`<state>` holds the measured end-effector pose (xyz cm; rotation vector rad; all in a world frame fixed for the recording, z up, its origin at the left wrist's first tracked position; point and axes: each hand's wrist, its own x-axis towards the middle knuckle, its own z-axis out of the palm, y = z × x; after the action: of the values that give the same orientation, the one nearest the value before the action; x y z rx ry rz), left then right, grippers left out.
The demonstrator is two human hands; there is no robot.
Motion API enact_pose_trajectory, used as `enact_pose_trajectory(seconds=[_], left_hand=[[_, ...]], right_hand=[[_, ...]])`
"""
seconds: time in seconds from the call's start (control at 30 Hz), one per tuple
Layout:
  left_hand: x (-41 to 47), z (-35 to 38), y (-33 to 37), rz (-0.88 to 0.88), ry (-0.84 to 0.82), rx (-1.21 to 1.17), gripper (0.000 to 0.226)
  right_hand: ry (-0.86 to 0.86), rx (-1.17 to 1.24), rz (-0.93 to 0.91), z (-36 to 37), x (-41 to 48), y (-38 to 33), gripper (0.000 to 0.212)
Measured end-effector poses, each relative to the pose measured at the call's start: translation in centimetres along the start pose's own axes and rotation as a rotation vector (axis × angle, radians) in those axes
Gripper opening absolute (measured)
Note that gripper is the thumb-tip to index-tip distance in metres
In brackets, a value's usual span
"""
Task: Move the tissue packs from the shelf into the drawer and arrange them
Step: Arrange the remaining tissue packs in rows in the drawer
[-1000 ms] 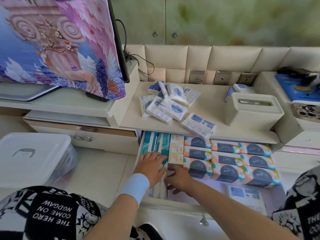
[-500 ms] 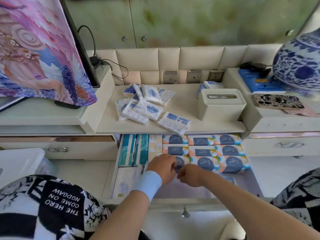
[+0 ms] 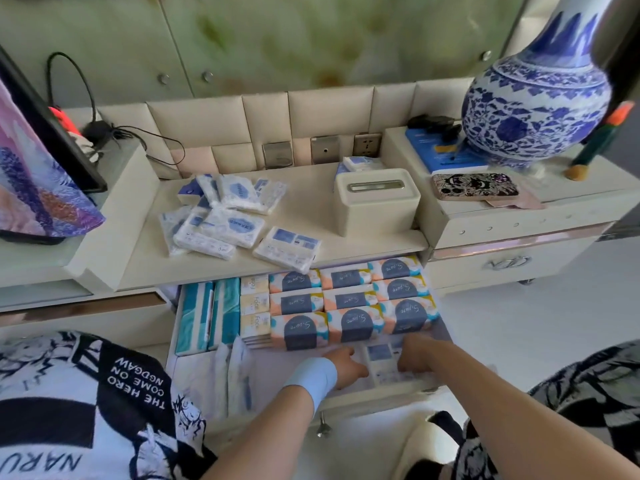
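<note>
Several white-and-blue tissue packs (image 3: 221, 216) lie in a loose heap on the cream shelf (image 3: 311, 188), one more pack (image 3: 287, 249) near its front edge. Below, the open drawer (image 3: 381, 393) holds rows of orange-and-navy packs (image 3: 349, 306), teal packs (image 3: 207, 313) and small cream packs (image 3: 254, 306). A flat white-and-blue pack (image 3: 381, 363) lies at the drawer's front right. My left hand (image 3: 346, 367) touches its left edge and my right hand (image 3: 415, 353) grips its right edge. White packs (image 3: 239, 372) stand at the front left.
A cream tissue box (image 3: 375, 199) stands on the shelf. A blue-and-white vase (image 3: 536, 102), a blue book (image 3: 440, 150) and a patterned phone case (image 3: 474, 187) sit on the right cabinet. A cloth-covered screen (image 3: 38, 174) stands left, with cables (image 3: 104, 133) behind.
Both hands moved right, from the small cream packs at the drawer's middle to the flat white-and-blue pack at its front right. The camera turned right.
</note>
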<state>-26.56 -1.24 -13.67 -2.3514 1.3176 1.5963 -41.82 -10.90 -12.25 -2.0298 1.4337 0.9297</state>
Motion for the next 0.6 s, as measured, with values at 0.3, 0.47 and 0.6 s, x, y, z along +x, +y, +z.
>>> enact_pose_trajectory(seconds=[0.3, 0.47, 0.6], left_hand=[[1.0, -0.6, -1.4, -0.047, -0.043, -0.230, 0.069], [-0.3, -2.5, -2.9, -0.049, -0.094, -0.401, 0.062], [-3.3, -4.9, -3.0, -0.081, -0.224, -0.705, 0.032]], right_hand=[[-0.179, 0.338, -0.155, -0.8, -0.9, -0.1, 0.052], [-0.235, 0.374, -0.242, -1.9, -2.1, -2.3, 0.054], [-0.250, 0.500, -0.394, -4.1, -3.3, -3.5, 0.055]])
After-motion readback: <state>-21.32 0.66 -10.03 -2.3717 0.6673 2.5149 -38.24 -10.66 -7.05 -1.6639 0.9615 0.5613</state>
